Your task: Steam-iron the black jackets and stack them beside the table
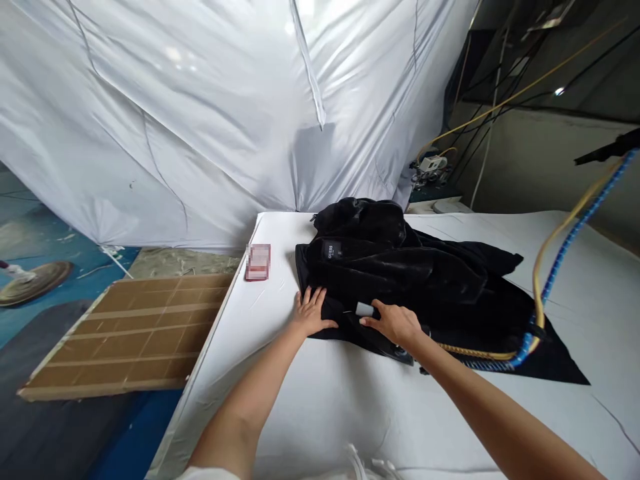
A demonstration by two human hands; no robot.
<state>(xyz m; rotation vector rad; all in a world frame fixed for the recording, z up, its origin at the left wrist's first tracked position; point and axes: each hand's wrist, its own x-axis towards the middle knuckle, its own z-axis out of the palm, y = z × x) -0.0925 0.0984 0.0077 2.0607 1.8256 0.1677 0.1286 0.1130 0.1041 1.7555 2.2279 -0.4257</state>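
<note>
A black velvety garment (430,270) lies spread over a white padded table, with a dark label (331,251) at its neck. Flat on the garment's left edge rests my left hand (310,313), fingers spread. My right hand (397,323) is closed around the handle of a steam iron (367,309), whose grey end shows past my fingers. The iron stands on the near part of the cloth, just right of my left hand. Its soleplate is mostly hidden by my hand and the dark fabric.
Yellow and blue hoses (540,313) loop from the iron up to the right. A red-and-white packet (258,262) lies on the table (320,393) at left. Flattened cardboard (145,333) is beside the table; a white sheet (225,120) hangs behind. Cables cross the back right.
</note>
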